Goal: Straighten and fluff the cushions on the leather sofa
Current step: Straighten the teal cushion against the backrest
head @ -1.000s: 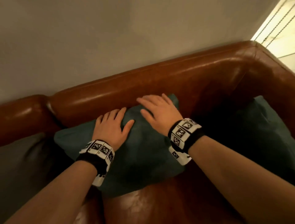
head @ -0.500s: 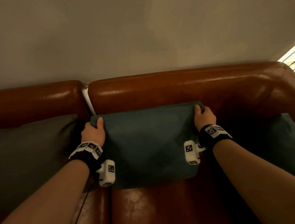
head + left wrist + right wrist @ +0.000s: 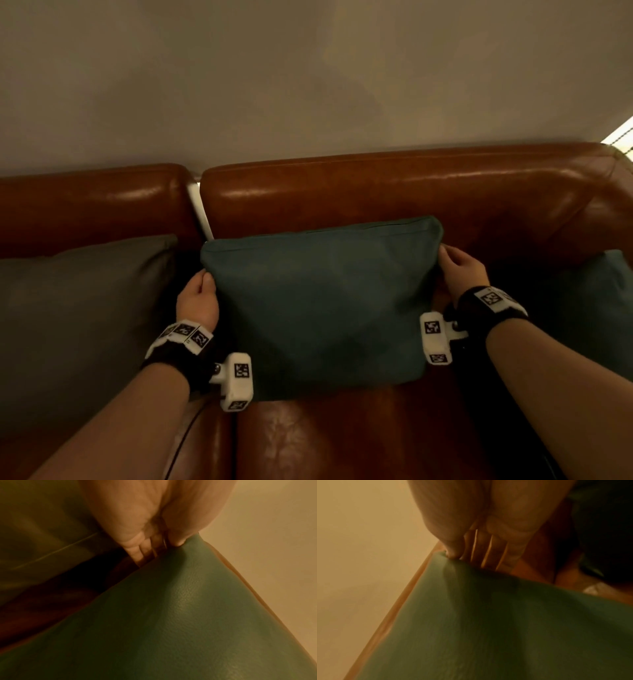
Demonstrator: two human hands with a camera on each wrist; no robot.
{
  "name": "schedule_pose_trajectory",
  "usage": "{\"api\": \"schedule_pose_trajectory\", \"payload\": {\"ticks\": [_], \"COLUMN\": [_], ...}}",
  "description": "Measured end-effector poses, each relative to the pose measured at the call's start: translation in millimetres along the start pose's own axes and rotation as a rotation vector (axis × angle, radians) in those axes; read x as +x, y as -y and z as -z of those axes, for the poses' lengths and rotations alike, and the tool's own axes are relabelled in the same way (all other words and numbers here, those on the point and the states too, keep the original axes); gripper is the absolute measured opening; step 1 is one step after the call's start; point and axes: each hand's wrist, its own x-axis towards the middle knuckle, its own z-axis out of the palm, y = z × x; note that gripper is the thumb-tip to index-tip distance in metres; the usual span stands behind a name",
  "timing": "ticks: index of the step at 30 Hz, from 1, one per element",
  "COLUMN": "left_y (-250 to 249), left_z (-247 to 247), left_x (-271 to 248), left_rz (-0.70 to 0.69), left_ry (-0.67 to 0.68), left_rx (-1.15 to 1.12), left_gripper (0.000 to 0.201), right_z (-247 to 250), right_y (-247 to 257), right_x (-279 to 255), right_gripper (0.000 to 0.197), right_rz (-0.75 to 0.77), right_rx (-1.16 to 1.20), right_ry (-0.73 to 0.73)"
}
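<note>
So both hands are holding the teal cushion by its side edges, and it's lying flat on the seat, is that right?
Not quite. The left hand and right hand do hold the teal cushion by its side edges, but it isn't lying flat: the head view shows it standing upright, its top edge up against the sofa backrest and its bottom edge on the seat.

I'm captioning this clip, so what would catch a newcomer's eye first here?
The teal cushion stands upright against the brown leather sofa back, centre frame. The left hand and right hand grip its two side edges. A grey cushion sits to its left, another teal one at far right.
</note>
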Motion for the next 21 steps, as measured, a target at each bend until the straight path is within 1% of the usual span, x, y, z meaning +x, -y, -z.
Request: {"api": "schedule_pose_trajectory", "payload": {"ticks": [2, 4, 6, 8, 11, 12, 14, 15, 16, 18, 19, 21], "left_y": [-1.2, -1.9, -4.7, -4.2, -3.2, -0.9, 11.5, 20.6, 33.0, 49.8, 47.7, 38.4], "left_z": [-2.7, 0.5, 5.9, 8.1, 5.8, 5.3, 3.8, 2.7, 1.4, -2.5, -4.0, -7.7], "left_x": [-0.3, 6.3, 15.0, 18.5, 13.8, 8.5, 3.1, 2.1, 4.7, 10.5, 7.6, 3.6], "left_rz": [0.055, 0.134, 0.182, 0.188, 0.135, 0.131, 0.140, 0.149, 0.164, 0.173, 0.191, 0.205], "left_ry": [-0.049, -0.078, -0.053, -0.050, -0.079, -0.078, -0.039, -0.002, 0.041, 0.062, 0.064, 0.024], "left_rx": [-0.065, -0.145, -0.219, -0.271, -0.319, -0.344, -0.360, -0.342, -0.317, -0.270, -0.256, -0.248], "left_gripper": [0.040, 0.039, 0.037, 0.037, 0.031, 0.029, 0.030, 0.029, 0.028, 0.030, 0.033, 0.032], "right_z": [-3.9, -4.4, 1.2, 4.2, 3.3, 3.3, 4.6, 4.4, 2.8, -5.3, -10.0, -15.8], "right_y": [1.4, 3.4, 8.8, 9.5, 8.8, 4.6, -13.2, -23.8, -31.2, -37.4, -36.6, -34.7], "right_x": [-1.7, 3.4, 6.6, 8.9, 4.3, 2.1, 2.0, 2.2, -0.9, -5.8, -6.1, -3.3], "right_gripper": [0.035, 0.035, 0.033, 0.032, 0.030, 0.029, 0.032, 0.035, 0.037, 0.036, 0.036, 0.032], "right_rz": [0.000, -0.020, -0.021, -0.019, -0.022, -0.032, -0.098, -0.130, -0.148, -0.162, -0.173, -0.160], "right_rx": [-0.005, -0.004, -0.025, -0.011, 0.055, 0.116, 0.252, 0.275, 0.279, 0.247, 0.223, 0.141], "right_ry": [-0.032, -0.101, -0.159, -0.182, -0.157, -0.153, -0.128, -0.094, -0.044, 0.048, 0.058, 0.019]}}
